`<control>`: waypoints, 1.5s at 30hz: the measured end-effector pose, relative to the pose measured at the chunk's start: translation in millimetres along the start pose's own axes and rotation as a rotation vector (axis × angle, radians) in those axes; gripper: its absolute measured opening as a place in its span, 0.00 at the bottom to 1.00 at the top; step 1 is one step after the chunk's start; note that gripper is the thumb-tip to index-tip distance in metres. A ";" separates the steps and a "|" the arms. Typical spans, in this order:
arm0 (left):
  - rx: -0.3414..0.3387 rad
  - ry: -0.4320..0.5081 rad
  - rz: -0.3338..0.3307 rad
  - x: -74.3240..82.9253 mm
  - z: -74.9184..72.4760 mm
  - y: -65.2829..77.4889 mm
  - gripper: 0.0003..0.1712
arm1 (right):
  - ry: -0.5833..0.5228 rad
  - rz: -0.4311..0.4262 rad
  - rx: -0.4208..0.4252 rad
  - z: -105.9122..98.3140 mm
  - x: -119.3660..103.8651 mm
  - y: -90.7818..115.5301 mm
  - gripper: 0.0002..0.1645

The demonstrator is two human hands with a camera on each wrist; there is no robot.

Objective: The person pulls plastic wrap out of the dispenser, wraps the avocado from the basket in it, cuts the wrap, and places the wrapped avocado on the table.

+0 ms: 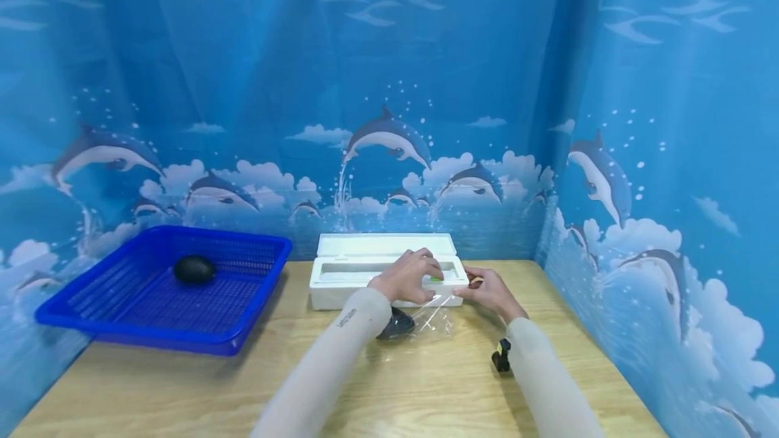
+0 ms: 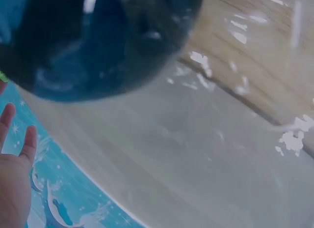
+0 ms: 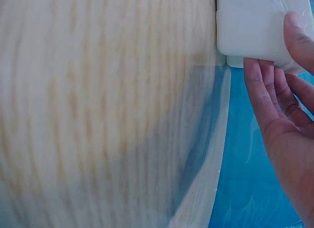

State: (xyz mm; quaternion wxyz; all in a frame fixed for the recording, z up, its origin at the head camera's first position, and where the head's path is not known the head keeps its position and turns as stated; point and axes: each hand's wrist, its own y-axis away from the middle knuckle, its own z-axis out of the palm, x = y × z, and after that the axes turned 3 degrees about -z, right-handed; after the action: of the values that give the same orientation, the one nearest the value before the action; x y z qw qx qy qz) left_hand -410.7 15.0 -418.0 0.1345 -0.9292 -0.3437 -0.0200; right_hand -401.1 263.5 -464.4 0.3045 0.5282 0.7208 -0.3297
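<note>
A white cling film dispenser [image 1: 349, 295] sits on the table with its lid [image 1: 386, 245] raised. My left hand [image 1: 409, 277] reaches over it, fingers bent down at a small green slider [image 1: 436, 279] on the front rim. Clear film [image 1: 433, 320] hangs from that front edge over the table, creased and shiny. Under my left wrist lies a dark rounded object [image 1: 398, 324], large and glossy [image 2: 98, 46] in the left wrist view. My right hand [image 1: 489, 294] grips the dispenser's right end, thumb in front and fingers [image 3: 260, 90] beneath or behind it.
On the left stands a blue plastic basket [image 1: 164, 338] holding a dark oval object [image 1: 195, 269]. A dolphin-print curtain [image 1: 389, 86] hangs along the table's back and right sides. A black and yellow device [image 1: 502, 355] is at my right wrist. The wooden table [image 1: 438, 397] extends toward me.
</note>
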 end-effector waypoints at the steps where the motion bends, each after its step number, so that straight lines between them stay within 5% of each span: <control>1: 0.003 0.001 -0.004 -0.7 -0.8 0.5 0.22 | 0.004 0.001 0.003 -0.5 -0.4 0.0 0.43; 11: 0.031 0.012 0.008 -14.9 0.7 12.3 0.21 | 0.019 -0.003 -0.009 -3.1 -2.2 0.4 0.44; 25: 0.118 -0.020 0.004 -41.8 -6.2 52.0 0.13 | 0.011 0.005 0.003 -2.2 2.9 0.2 0.44; 34: 0.112 -0.065 0.098 -41.0 -8.3 59.1 0.16 | 0.022 0.007 0.004 -1.2 4.1 0.7 0.44; 45: 0.165 -0.022 0.035 -51.2 -7.5 71.7 0.12 | 0.011 0.019 0.009 -0.2 6.8 -0.6 0.45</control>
State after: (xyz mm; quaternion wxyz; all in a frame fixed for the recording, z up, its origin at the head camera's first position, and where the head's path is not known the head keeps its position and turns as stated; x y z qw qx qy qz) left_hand -403.1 -71.5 -434.3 0.2072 -0.9210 -0.3292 0.0210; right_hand -403.4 267.4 -469.5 0.3011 0.5380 0.7161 -0.3271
